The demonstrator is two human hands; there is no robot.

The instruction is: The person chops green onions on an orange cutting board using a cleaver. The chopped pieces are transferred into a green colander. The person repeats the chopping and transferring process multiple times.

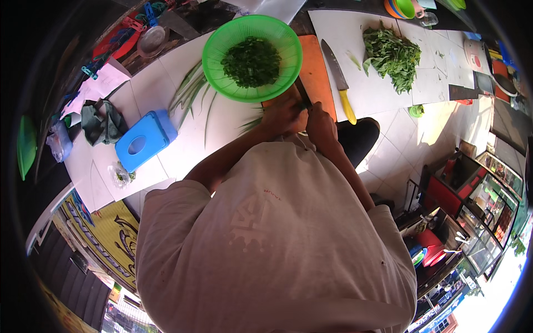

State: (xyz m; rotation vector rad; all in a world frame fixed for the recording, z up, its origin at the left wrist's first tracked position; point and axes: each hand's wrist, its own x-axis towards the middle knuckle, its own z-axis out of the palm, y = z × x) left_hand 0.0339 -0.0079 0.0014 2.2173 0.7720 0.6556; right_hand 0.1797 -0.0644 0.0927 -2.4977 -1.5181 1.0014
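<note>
Low on an orange cutting board (316,70), my right hand (320,120) grips the handle of a dark-bladed knife (303,92). My left hand (281,112) is beside the blade, blurred, with green leaves at its fingers; its grip is unclear. Long green leaves (250,125) stick out to its left. A green plastic colander (252,93) stands just beyond my hands, overlapping the board, with chopped greens (252,62) inside. Right of the board lies a second knife with a yellow handle (347,108). Farther right is a heap of leafy greens (393,56).
Long green leaves (189,89) lie left of the colander. A blue plastic box (141,139), a dark cloth (102,123) and a small plastic bag (120,175) are on the white tiled table (145,83). Stacked colourful bowls (402,8) stand at the far right.
</note>
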